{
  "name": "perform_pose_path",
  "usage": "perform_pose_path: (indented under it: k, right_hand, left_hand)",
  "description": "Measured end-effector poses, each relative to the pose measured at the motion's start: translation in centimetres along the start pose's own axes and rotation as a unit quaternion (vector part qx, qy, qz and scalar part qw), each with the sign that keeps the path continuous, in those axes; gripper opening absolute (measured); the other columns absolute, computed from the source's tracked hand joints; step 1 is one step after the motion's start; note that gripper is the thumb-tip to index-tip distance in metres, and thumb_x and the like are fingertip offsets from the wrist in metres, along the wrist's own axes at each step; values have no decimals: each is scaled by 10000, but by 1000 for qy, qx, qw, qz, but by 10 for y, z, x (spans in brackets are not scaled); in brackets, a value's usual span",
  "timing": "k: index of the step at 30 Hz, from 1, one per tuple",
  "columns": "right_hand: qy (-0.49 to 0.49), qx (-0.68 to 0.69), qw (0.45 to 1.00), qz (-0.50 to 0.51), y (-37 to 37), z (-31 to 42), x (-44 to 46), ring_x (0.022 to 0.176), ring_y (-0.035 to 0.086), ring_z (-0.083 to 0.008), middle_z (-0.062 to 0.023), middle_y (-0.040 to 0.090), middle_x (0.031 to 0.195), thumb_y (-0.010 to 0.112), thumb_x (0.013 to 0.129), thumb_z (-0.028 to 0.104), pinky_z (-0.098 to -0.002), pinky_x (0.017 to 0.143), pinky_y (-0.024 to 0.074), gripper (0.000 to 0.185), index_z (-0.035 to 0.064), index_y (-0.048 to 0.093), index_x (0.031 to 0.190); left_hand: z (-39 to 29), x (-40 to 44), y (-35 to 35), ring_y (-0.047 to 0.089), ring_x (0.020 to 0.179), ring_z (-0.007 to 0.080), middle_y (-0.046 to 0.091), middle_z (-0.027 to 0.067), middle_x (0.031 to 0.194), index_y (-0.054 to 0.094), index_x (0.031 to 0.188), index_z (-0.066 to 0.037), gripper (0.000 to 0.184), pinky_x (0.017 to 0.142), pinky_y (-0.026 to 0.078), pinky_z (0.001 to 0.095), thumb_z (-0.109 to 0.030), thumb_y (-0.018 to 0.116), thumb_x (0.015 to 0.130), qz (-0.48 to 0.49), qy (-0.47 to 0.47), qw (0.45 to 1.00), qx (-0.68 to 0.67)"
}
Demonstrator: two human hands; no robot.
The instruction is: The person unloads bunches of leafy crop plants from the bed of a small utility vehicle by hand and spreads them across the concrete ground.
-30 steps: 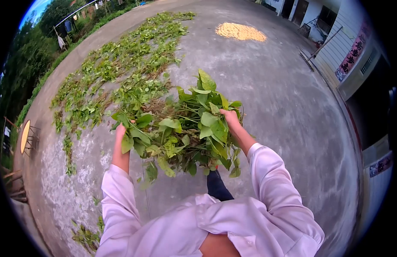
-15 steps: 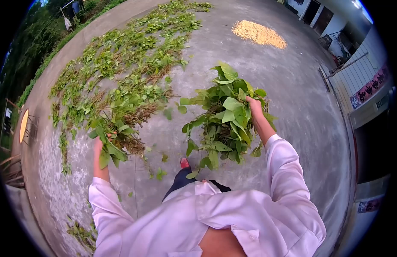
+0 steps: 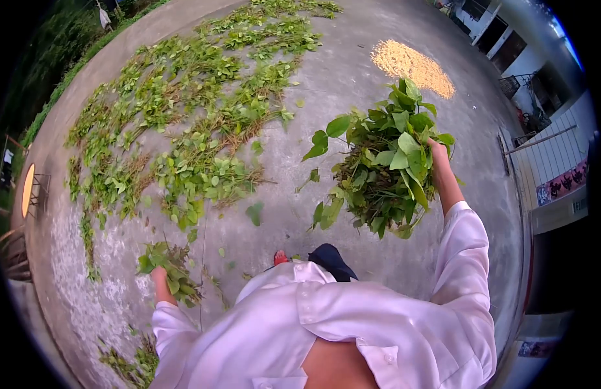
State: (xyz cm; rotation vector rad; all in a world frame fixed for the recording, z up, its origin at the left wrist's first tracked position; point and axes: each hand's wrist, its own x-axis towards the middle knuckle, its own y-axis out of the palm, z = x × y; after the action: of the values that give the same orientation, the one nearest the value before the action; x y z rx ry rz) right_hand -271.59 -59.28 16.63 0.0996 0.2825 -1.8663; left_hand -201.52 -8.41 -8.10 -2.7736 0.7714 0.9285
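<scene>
My right hand (image 3: 438,154) is closed on a large bundle of leafy bean plants (image 3: 384,162), held up off the ground at the right. Broad green leaves spread from it, with brownish stems among them; the leaves hide most of the fingers. Low at the left, my left hand (image 3: 159,277) grips a smaller bunch of bean plants (image 3: 177,272), its fingers partly covered by leaves. Many more of these plants (image 3: 203,117) lie spread in rough rows on the concrete ahead and to the left.
A patch of yellow grain (image 3: 414,68) lies on the concrete yard (image 3: 339,58) at the far right. Loose leaves (image 3: 255,212) are scattered before my feet. More plants (image 3: 135,360) lie at lower left. A round tray on a stand (image 3: 29,190) is at far left, a building at right.
My right hand has moved right with its bundle. My left hand has drawn lower and nearer, away from the spread plants. My view has shifted, and one leg has swung forward.
</scene>
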Motion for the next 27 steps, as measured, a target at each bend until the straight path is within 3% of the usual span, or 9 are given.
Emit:
perform_pose_path:
  k: [7, 12, 14, 16, 17, 20, 21, 23, 27]
  right_hand:
    - [-157, -350, 923, 31, 86, 32, 218, 581, 545, -192, -108, 601, 657, 658, 685, 228, -352, 559, 434, 325, -92, 602, 700]
    - [-52, -241, 965, 85, 176, 44, 368, 597, 531, -153, -44, 581, 669, 679, 666, 124, -321, 544, 441, 207, -63, 607, 717]
    - [-107, -345, 930, 64, 196, 59, 443, 619, 576, -229, -104, 620, 698, 612, 733, 182, -365, 585, 459, 217, -34, 614, 746]
    - [-383, -678, 613, 133, 201, 66, 574, 739, 618, -289, -154, 638, 791, 503, 783, 248, -392, 640, 478, 222, 81, 650, 779]
    - [-378, -667, 634, 99, 213, 86, 608, 776, 610, -301, -134, 625, 823, 413, 808, 267, -420, 638, 481, 264, 155, 643, 746]
    - [-373, -715, 591, 25, 253, 161, 701, 775, 610, -320, -169, 623, 818, 496, 739, 244, -423, 664, 477, 213, 92, 640, 702]
    - [-285, -519, 803, -62, 276, 188, 695, 819, 587, -362, -215, 610, 817, 509, 715, 222, -435, 700, 466, 219, 42, 625, 672]
    - [-438, -589, 678, -24, 310, 243, 671, 878, 553, -391, -230, 596, 895, 493, 709, 212, -439, 774, 445, 255, -8, 613, 752]
    - [-356, -545, 752, -101, 379, 315, 707, 916, 547, -375, -227, 592, 925, 506, 725, 261, -432, 808, 429, 300, -8, 616, 804]
  left_hand:
    - [-13, 36, 93, 562, 629, 206, 613, 97, 765, 629, 884, -8, 285, 578, 450, 314, -262, 580, 763, -58, 8, 992, -115]
    - [-5, 45, 190, 568, 654, 217, 618, 107, 794, 620, 888, 5, 307, 602, 455, 322, -274, 570, 771, -109, 10, 977, -182]
    - [-9, 51, 237, 570, 664, 222, 620, 112, 806, 617, 889, 10, 315, 611, 456, 325, -279, 566, 774, -121, 9, 972, -203]
    - [-17, 57, 282, 572, 674, 227, 623, 116, 818, 614, 891, 15, 324, 621, 458, 328, -284, 562, 778, -129, 6, 968, -217]
    - [-22, 61, 302, 573, 679, 229, 624, 118, 823, 612, 891, 17, 328, 625, 459, 329, -287, 560, 779, -131, 3, 966, -224]
    - [-37, 70, 362, 576, 694, 236, 627, 124, 841, 607, 893, 25, 342, 640, 462, 333, -294, 554, 784, -131, 2, 963, -235]
    - [-39, 78, 378, 578, 699, 239, 628, 127, 847, 606, 894, 28, 346, 645, 463, 335, -297, 552, 786, -129, 1, 962, -239]
    - [-28, 106, 395, 589, 732, 282, 628, 185, 860, 599, 861, 30, 352, 655, 455, 365, -310, 559, 777, -131, 3, 950, -282]
    - [-51, 161, 450, 589, 734, 284, 627, 185, 856, 601, 858, 26, 351, 656, 455, 367, -313, 559, 776, -158, -8, 954, -253]
